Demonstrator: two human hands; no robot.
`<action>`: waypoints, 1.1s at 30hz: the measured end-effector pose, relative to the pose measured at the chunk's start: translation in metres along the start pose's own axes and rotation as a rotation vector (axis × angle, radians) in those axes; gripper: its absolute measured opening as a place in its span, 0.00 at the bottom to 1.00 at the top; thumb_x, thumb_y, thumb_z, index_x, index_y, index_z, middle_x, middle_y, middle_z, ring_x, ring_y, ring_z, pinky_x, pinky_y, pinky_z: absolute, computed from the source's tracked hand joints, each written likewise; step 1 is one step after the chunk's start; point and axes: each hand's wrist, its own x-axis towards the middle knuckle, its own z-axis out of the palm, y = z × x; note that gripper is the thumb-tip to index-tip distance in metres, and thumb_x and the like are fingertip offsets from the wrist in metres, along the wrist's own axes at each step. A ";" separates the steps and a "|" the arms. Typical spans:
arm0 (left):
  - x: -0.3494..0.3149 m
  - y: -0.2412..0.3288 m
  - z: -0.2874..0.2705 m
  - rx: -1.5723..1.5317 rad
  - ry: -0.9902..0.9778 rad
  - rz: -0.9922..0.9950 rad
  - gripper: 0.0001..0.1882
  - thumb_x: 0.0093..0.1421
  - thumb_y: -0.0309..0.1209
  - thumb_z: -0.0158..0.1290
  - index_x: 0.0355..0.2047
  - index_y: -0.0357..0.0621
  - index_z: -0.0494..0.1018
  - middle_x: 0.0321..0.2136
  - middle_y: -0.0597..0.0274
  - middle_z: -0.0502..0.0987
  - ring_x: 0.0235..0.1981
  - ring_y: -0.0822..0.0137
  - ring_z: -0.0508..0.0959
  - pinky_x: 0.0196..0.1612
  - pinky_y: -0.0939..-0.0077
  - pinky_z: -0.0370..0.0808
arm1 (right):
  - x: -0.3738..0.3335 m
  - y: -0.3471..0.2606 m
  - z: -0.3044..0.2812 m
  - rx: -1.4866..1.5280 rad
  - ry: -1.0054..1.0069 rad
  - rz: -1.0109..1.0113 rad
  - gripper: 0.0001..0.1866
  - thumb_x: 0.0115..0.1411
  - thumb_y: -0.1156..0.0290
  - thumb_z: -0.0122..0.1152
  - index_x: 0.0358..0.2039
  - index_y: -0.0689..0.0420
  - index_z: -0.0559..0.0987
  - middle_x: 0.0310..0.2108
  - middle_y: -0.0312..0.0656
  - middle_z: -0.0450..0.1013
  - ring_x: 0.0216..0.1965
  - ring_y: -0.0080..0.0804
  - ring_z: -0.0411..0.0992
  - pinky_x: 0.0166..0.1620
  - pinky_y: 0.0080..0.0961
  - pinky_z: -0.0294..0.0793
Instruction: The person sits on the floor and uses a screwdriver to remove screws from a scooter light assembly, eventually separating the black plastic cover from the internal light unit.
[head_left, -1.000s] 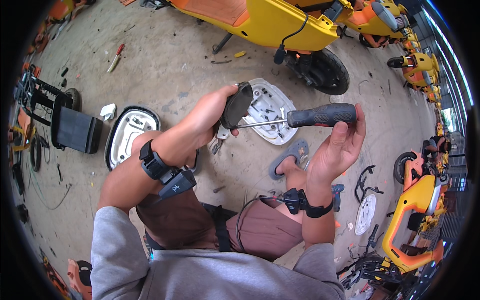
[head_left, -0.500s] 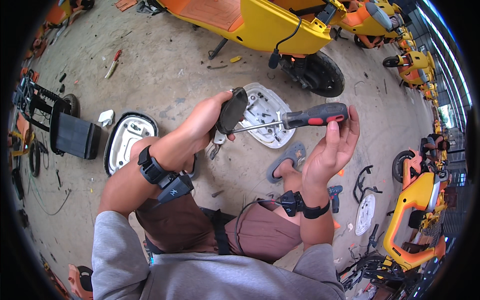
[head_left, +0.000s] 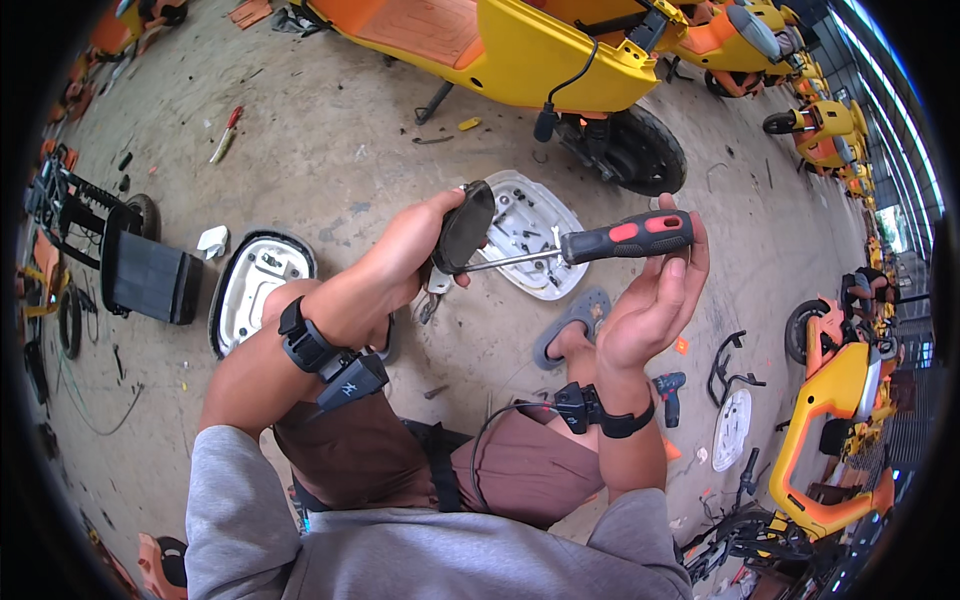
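My left hand [head_left: 402, 250] is closed around a dark, flat, rounded part [head_left: 468, 226], tilted on edge above the floor. My right hand [head_left: 652, 305] holds a screwdriver [head_left: 630, 238] by its black-and-red handle, fingers curled at the handle's far end and thumb beneath. The steel shaft runs left to the lower edge of the dark part; the meeting point of tip and part is partly hidden by my left fingers. Below and behind the shaft, a white plastic shell [head_left: 548, 283] lies on the floor with several screws and small pieces in it.
Another white shell with a black rim [head_left: 222, 318] lies left by my knee. A yellow scooter [head_left: 560, 85] stands ahead. A cordless drill [head_left: 669, 392] and a black bracket [head_left: 722, 372] lie at right. A red-handled tool [head_left: 233, 118] and a black box [head_left: 150, 275] are at left.
The screwdriver has turned about its shaft, so its red patches now face upward. My right fingers have shifted round the handle. The left hand and dark part have barely moved.
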 end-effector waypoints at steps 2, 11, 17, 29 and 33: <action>0.001 -0.001 0.000 -0.007 -0.001 0.005 0.22 0.71 0.42 0.36 0.47 0.35 0.70 0.32 0.53 0.79 0.26 0.67 0.77 0.23 0.73 0.76 | -0.002 0.002 -0.004 -0.103 -0.039 -0.021 0.24 0.66 0.75 0.49 0.61 0.66 0.63 0.52 0.50 0.68 0.49 0.28 0.68 0.56 0.25 0.65; 0.002 -0.003 0.001 -0.010 0.007 0.007 0.21 0.70 0.41 0.37 0.47 0.36 0.70 0.32 0.52 0.79 0.29 0.67 0.78 0.23 0.73 0.76 | -0.002 0.002 -0.004 -0.045 -0.021 0.001 0.25 0.65 0.74 0.51 0.62 0.66 0.62 0.53 0.49 0.68 0.50 0.30 0.68 0.56 0.26 0.65; 0.002 -0.005 -0.001 -0.002 0.003 0.011 0.22 0.71 0.42 0.36 0.47 0.35 0.70 0.33 0.52 0.79 0.29 0.67 0.78 0.23 0.73 0.76 | -0.006 0.000 -0.012 -0.312 -0.074 0.029 0.27 0.65 0.75 0.48 0.64 0.66 0.59 0.57 0.55 0.65 0.55 0.36 0.67 0.59 0.30 0.64; 0.000 -0.003 0.001 -0.012 -0.013 0.024 0.22 0.71 0.41 0.36 0.48 0.34 0.69 0.33 0.52 0.79 0.28 0.66 0.78 0.24 0.73 0.77 | -0.006 -0.001 -0.006 -0.227 -0.045 -0.028 0.28 0.63 0.78 0.51 0.62 0.65 0.58 0.56 0.55 0.65 0.54 0.33 0.66 0.57 0.28 0.65; 0.000 -0.004 0.000 -0.015 -0.019 0.028 0.22 0.71 0.41 0.35 0.48 0.34 0.69 0.33 0.52 0.79 0.27 0.67 0.78 0.23 0.73 0.77 | -0.004 0.002 -0.005 0.029 -0.014 -0.008 0.29 0.63 0.77 0.57 0.61 0.63 0.58 0.55 0.51 0.65 0.51 0.30 0.67 0.55 0.25 0.66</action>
